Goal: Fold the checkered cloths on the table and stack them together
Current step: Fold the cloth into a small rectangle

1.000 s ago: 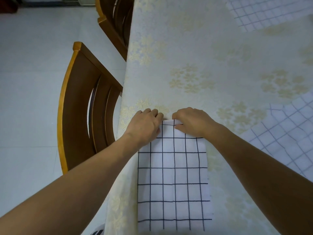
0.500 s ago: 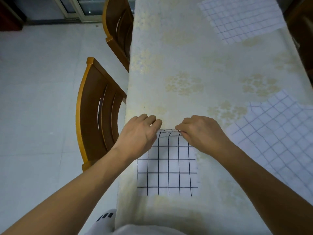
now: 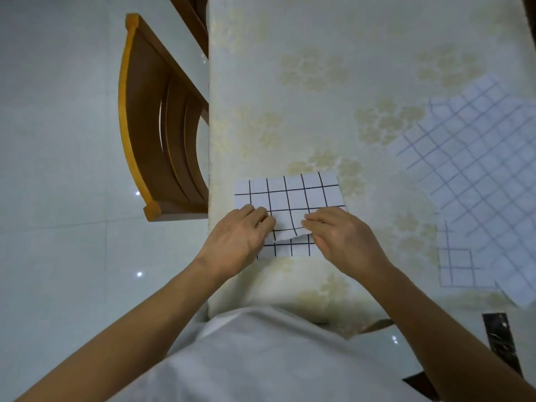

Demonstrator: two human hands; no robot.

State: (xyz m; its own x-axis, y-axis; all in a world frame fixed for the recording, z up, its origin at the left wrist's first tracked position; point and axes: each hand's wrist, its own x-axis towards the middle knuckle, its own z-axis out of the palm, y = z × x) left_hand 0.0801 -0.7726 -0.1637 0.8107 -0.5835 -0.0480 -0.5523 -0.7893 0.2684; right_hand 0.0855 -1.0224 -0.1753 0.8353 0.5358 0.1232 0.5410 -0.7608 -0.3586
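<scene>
Table (image 3: 362,39) near-left edge: small checkered cloth (image 3: 290,192) lies long axis left-right, far half flat beyond my hands, left hand (image 3: 237,242) and right hand (image 3: 345,239) both pinching its folded-over edge, equally near.

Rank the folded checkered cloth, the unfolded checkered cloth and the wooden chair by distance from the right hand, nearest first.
1. Folded checkered cloth: pinched by the right hand.
2. Unfolded checkered cloth: spread out to the right.
3. Wooden chair: off the table's left edge, past the left hand.
</scene>
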